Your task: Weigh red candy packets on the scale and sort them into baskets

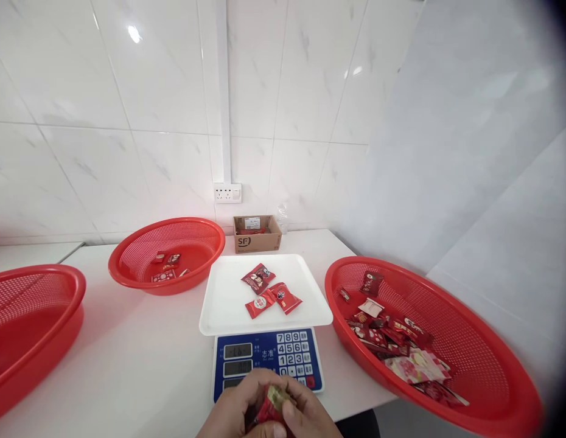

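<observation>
Packets [409, 332] in the rightmost red basket [486, 365]

A white table [137, 347] spreads ahead of the fingers [253, 383] and to their left, its near edge showing just to their right. Far to the left, past a dark seam, lies another pale tabletop [31, 254]. Beyond the table, facing the fingers, rises a glossy white-tiled wall [164, 167] with faint grey veining and thin joints. White trunking [223, 91] drops down it, ahead and slightly left, to a socket plate [227, 193] low above the table. Well right of the fingers stands a smooth pale grey surface [429, 152], crossed by a diagonal line. Bright reflections [134, 34] gleam high on the tiling.
</observation>
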A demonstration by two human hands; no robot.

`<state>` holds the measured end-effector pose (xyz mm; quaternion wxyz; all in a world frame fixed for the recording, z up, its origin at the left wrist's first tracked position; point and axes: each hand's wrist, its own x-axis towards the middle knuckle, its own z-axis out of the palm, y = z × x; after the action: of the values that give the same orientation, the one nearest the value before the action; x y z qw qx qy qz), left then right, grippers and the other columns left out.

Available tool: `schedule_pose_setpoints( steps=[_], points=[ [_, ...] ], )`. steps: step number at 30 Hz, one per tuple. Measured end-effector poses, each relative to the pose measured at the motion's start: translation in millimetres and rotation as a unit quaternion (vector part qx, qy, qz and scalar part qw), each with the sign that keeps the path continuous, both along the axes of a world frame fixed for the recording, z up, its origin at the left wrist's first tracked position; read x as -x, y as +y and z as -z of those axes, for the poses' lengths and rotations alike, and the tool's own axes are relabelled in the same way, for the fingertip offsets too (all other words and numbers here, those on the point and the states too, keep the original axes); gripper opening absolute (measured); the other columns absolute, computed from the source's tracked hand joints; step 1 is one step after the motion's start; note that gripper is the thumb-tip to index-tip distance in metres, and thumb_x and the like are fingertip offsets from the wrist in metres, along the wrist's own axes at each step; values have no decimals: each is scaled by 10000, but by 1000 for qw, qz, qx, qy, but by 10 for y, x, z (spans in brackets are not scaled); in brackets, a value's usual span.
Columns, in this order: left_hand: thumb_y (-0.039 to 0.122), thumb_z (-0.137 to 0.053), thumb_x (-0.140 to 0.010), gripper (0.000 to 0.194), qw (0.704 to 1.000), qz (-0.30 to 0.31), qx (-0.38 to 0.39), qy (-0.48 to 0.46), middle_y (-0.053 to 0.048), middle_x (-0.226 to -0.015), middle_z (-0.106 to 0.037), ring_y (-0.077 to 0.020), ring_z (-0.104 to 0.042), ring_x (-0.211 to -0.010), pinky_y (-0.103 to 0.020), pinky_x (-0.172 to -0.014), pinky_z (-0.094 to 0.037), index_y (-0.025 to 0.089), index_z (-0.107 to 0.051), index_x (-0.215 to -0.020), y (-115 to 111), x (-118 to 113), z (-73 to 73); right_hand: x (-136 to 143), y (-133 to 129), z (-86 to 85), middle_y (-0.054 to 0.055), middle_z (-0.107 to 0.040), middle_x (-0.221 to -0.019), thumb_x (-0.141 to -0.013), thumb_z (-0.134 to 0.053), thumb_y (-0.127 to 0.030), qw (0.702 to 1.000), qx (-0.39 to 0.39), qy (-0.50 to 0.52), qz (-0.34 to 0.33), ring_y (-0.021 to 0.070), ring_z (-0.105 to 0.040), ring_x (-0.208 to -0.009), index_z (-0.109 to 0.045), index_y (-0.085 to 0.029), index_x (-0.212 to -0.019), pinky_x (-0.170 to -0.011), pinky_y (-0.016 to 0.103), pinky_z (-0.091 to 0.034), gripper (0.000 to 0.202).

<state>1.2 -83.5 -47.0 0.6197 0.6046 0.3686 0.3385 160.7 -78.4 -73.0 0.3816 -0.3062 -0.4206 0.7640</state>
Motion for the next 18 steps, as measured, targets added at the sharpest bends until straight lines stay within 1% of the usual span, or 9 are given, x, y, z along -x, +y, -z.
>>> schedule_pose_setpoints(
  steps=[2, 4, 6, 8, 10, 13, 15, 18],
  points=[
    [486, -616, -764, 458, 998, 29, -26, 55, -50, -1047, -652, -210, -584, -919, -254, -759, -409, 226, -548, -1135, 17, 14, -6, -9, 27, 41, -15, -556, -686, -711, -651, -561, 998, -34, -57, 16, 140, -530, -643, -633, -210, -832, -654, 267, -407, 371],
    [473, -616, -767, 486, 995, 28, -44, 90, -42, -1033, -658, -200, -586, -893, -243, -748, -409, 238, -530, -1185, 21, 20, 14, -21, 60, 60, -20, -516, -673, -751, -618, -538, 992, -84, -94, 31, 133, -488, -632, -596, -201, -751, -630, 259, -385, 338],
    [503, -577, -785, 540, 993, 3, -62, 99, -34, -894, -663, -171, -578, -764, -233, -675, -404, 226, -495, -1241, 12, 18, 58, -29, 88, 56, -9, -504, -693, -779, -592, -523, 983, -136, -117, 49, 138, -471, -655, -546, -192, -667, -646, 265, -379, 352],
    [548, -522, -803, 592, 991, -29, -79, 105, -19, -750, -620, -145, -534, -645, -227, -600, -381, 197, -468, -1276, -2, 9, 118, -29, 100, 41, -2, -497, -695, -803, -566, -509, 975, -164, -129, 75, 137, -458, -656, -508, -189, -620, -648, 268, -373, 373],
    [579, -478, -814, 610, 989, -51, -88, 109, -10, -696, -577, -139, -507, -614, -226, -573, -365, 183, -468, -1277, -11, 1, 176, -19, 96, 32, -3, -492, -678, -810, -555, -509, 974, -162, -126, 94, 131, -444, -636, -502, -190, -620, -631, 264, -366, 375],
    [590, -458, -821, 590, 989, -61, -91, 100, -16, -724, -570, -144, -510, -646, -229, -589, -370, 197, -476, -1260, -2, 0, 237, 6, 77, 49, -9, -487, -664, -769, -585, -547, 986, -121, -93, 72, 128, -451, -629, -524, -192, -680, -615, 260, -375, 371],
    [584, -466, -819, 580, 990, -45, -93, 94, -7, -718, -551, -140, -497, -642, -228, -591, -368, 204, -471, -1258, 14, 8, 253, 19, 69, 74, -8, -491, -668, -747, -593, -573, 988, -112, -91, 58, 135, -472, -643, -555, -191, -739, -625, 265, -398, 384],
    [571, -486, -814, 586, 991, -18, -98, 92, 16, -675, -502, -127, -462, -607, -224, -573, -350, 208, -454, -1273, 31, 22, 252, 23, 65, 107, 6, -504, -692, -765, -541, -606, 974, -154, -147, 80, 145, -480, -658, -580, -183, -747, -633, 273, -416, 425]
  ],
)
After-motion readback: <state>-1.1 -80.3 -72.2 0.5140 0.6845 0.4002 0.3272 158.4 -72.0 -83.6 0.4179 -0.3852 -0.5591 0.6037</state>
